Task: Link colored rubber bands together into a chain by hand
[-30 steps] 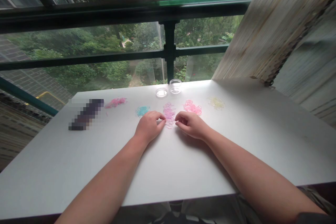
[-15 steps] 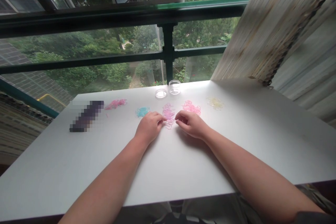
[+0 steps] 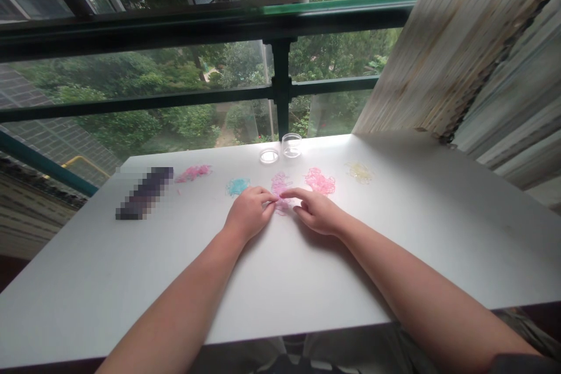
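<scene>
Thin purple bands [image 3: 281,182] lie in a loose pile at the middle of the white table [image 3: 254,280]. My left hand [image 3: 252,210] rests at the pile's left edge, its fingertips pinched together at the bands; whatever is between them is too small to name. From the right, my right hand [image 3: 318,209] reaches over the same pile with its index finger stretched out and its thumb apart, holding nothing visible. Blue bands [image 3: 238,186] lie just left of my left hand. Pink bands [image 3: 321,181] are directly behind my right hand.
Behind the piles stand a clear round container [image 3: 291,146] and a clear flat lid [image 3: 269,156]. Yellow bands [image 3: 359,172] lie at the right, darker pink bands [image 3: 194,173] at the left, beside a blurred dark object [image 3: 146,193]. A green railing [image 3: 280,93] runs behind the table.
My right hand's index finger has stretched out leftward over the purple bands, close to my left fingertips, and has parted from the thumb. My left hand has barely moved.
</scene>
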The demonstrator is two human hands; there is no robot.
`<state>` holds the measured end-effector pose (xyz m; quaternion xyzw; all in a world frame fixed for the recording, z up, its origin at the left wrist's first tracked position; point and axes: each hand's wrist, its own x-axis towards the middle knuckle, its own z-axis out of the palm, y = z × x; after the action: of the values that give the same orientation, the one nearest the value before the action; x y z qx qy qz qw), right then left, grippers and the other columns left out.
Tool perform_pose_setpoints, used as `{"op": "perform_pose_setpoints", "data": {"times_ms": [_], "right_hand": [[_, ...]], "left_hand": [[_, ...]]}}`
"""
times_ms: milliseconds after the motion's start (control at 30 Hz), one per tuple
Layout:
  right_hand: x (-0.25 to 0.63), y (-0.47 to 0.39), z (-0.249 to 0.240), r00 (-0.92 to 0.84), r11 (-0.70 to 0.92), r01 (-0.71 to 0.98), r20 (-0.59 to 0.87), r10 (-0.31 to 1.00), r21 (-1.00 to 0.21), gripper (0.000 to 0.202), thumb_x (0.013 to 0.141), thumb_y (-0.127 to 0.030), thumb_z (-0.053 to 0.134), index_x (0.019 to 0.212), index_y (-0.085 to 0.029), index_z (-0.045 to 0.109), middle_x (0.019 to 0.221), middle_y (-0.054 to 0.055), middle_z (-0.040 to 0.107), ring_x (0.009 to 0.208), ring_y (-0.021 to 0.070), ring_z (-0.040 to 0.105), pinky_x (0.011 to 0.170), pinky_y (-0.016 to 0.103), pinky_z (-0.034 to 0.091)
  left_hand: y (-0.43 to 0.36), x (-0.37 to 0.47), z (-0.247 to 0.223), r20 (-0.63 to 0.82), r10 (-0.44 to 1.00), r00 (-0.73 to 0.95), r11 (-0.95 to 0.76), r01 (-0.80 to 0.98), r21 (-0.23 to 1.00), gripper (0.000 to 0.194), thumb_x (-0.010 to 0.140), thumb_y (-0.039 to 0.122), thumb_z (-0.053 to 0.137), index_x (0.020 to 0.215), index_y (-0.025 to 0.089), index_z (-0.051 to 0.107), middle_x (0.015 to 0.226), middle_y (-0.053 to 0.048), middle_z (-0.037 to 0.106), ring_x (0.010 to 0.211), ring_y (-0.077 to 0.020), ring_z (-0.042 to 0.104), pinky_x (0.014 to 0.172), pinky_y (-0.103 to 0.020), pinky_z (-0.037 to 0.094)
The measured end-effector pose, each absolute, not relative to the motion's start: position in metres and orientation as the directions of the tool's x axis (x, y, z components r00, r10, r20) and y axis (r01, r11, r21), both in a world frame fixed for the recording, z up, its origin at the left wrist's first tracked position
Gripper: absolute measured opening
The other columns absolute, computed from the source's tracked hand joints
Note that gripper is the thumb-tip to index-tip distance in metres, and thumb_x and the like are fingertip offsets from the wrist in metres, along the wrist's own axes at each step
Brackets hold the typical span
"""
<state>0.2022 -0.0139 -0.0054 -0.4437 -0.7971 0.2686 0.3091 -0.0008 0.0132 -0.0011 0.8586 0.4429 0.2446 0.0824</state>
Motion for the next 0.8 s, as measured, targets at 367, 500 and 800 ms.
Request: {"op": "perform_pose_setpoints", "data": {"times_ms": [367, 500, 800], "right_hand": [[0.202, -0.014, -0.005, -0.418, 0.466, 0.580, 0.247, 0.874, -0.668, 0.043, 0.076, -0.008, 0.049, 0.116, -0.023, 0.057, 0.112, 0.004, 0.065, 0.080, 0.0143, 0.062, 0.079, 0.030, 0.047], [0.203, -0.014, -0.005, -0.401, 0.461, 0.546, 0.265, 0.877, -0.700, 0.046, 0.077, -0.007, 0.047, 0.120, -0.023, 0.054, 0.117, 0.004, 0.063, 0.077, 0.0130, 0.062, 0.080, 0.032, 0.048], [0.204, -0.010, -0.011, -0.359, 0.499, 0.423, 0.366, 0.859, -0.756, 0.057, 0.075, -0.001, 0.041, 0.127, -0.024, 0.044, 0.122, 0.006, 0.060, 0.106, 0.0166, 0.059, 0.090, 0.035, 0.046]], "left_hand": [[0.016, -0.005, -0.001, 0.346, 0.816, 0.462, -0.573, 0.724, 0.384, 0.020, 0.081, 0.025, 0.054, 0.089, 0.022, 0.071, 0.090, -0.003, 0.067, 0.088, -0.0205, 0.058, 0.083, -0.035, 0.045], [0.016, -0.012, 0.001, 0.374, 0.817, 0.439, -0.569, 0.718, 0.400, 0.021, 0.079, 0.028, 0.056, 0.094, 0.022, 0.069, 0.095, -0.004, 0.065, 0.091, -0.0212, 0.057, 0.085, -0.036, 0.044], [0.010, -0.002, 0.000, 0.346, 0.759, 0.551, -0.651, 0.647, 0.397, 0.031, 0.074, 0.030, 0.062, 0.104, 0.024, 0.063, 0.098, -0.005, 0.063, 0.095, -0.0228, 0.055, 0.090, -0.038, 0.042]]}}
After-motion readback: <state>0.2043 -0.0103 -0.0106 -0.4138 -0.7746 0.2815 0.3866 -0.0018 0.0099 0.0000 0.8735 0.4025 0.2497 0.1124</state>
